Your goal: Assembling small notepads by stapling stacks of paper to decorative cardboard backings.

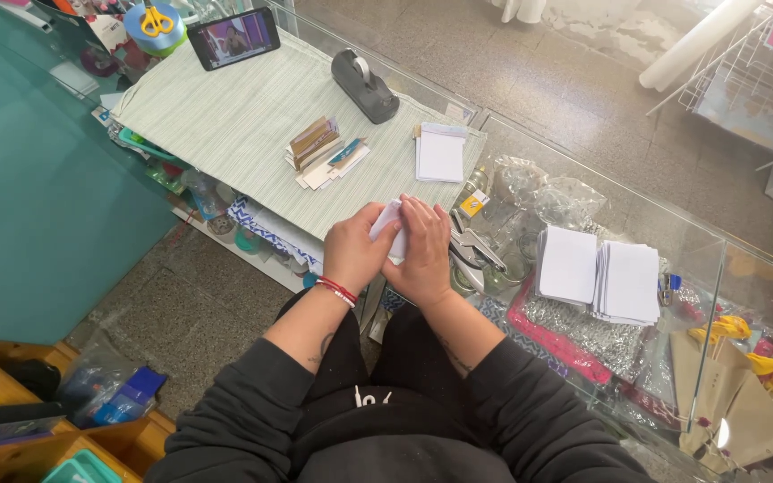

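Both hands meet at the near edge of a glass counter [583,192]: left hand [353,250] and right hand [425,252] pinch a small white folded paper [388,224] between them. Bare striped mat [225,116] lies beyond; white paper stacks [601,273] sit well apart, right.

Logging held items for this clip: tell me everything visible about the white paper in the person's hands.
The white paper is small, plain and thin, mostly hidden. Only a folded or bent corner shows between the left hand and right hand, which pinch it from both sides above the glass counter edge. Its full shape cannot be told.
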